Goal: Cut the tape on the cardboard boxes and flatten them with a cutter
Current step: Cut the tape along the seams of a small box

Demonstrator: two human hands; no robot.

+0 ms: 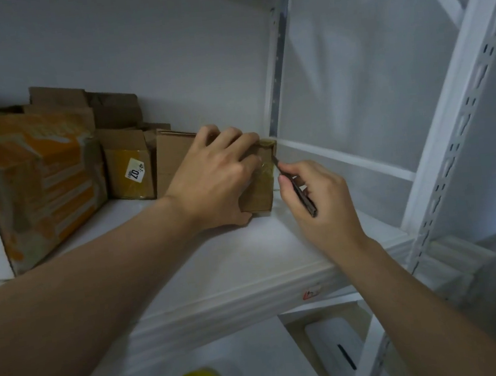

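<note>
Left grip (214,173) clasps small box (256,196); right grip (319,205) holds cutter (306,201) at its tape (266,170); nearby label (134,169) reads "07"

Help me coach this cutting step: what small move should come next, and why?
Probably draw the cutter down along the tape on the small box. The right hand holds its blade tip at the taped upper edge, and the left hand grips the box steady on the shelf.
</note>
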